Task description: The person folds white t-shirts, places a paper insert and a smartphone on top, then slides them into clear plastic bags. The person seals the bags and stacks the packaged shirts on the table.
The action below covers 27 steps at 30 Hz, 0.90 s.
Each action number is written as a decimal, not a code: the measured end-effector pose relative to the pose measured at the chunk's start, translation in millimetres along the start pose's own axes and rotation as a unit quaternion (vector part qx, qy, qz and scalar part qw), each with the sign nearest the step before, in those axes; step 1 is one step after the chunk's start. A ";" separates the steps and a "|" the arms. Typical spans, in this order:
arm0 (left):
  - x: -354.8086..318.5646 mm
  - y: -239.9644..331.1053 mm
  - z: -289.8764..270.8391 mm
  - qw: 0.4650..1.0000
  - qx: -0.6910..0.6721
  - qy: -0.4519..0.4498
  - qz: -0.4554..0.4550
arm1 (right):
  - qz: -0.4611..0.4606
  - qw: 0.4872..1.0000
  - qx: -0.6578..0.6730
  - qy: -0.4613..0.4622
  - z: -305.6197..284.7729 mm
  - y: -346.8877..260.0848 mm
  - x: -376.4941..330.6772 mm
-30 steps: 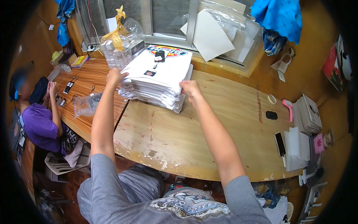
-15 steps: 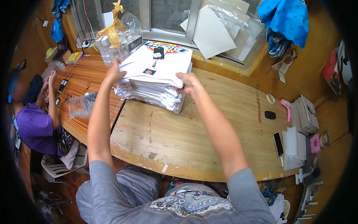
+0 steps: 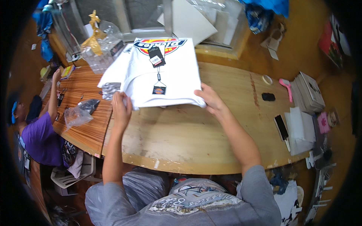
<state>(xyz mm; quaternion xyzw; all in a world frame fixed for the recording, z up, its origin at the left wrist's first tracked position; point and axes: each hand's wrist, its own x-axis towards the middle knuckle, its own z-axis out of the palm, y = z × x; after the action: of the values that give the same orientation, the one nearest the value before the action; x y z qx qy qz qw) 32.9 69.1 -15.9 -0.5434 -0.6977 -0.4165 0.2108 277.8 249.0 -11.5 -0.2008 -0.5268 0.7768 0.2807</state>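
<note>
A folded white T-shirt (image 3: 177,81) with a colourful printed logo hangs between my hands, above the wooden table. Black hang tags (image 3: 156,56) lie on its front, one of them a small square on a cord. My left hand (image 3: 122,108) pinches its near left corner, and my right hand (image 3: 210,99) grips the near right corner, fingers partly hidden under the cloth. Behind it on the left shows the stack of folded white shirts (image 3: 111,87), mostly covered by the held one.
A bag of small white boxes (image 3: 100,56) stands by the window. To the left, a person in a purple top (image 3: 43,132) sits at the reddish table. On the right lie a tape roll (image 3: 267,79), a black pad (image 3: 268,96), a pink-handled tool (image 3: 286,88), a black brush (image 3: 281,128) and plastic sleeves (image 3: 301,130).
The top shirt has come up off the stack toward me, held in both hands. My view has turned slightly right. The other person's arm has reached up and forward.
</note>
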 end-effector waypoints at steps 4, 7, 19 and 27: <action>-81.0 103.4 34.4 0.998 -0.062 -0.025 -0.021 | -0.003 0.998 -0.028 0.050 -78.0 -5.6 -123.2; -134.9 177.6 58.4 0.989 -0.117 -0.087 -0.029 | 0.036 0.993 -0.051 0.100 -137.5 -5.4 -212.1; -179.6 330.1 86.8 0.954 0.111 -0.276 -0.047 | 0.194 0.904 -0.318 0.210 -231.1 28.8 -357.3; -152.8 335.5 159.3 0.930 -0.078 -0.279 -0.227 | -0.038 0.723 -0.641 0.253 -213.9 -6.4 -328.6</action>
<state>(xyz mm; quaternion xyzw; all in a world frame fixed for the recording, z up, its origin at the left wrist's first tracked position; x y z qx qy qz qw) 420.5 130.0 -101.7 -0.4795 -0.7984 -0.3380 -0.1355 659.5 189.0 -78.2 -0.5017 -0.8160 0.1627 0.2367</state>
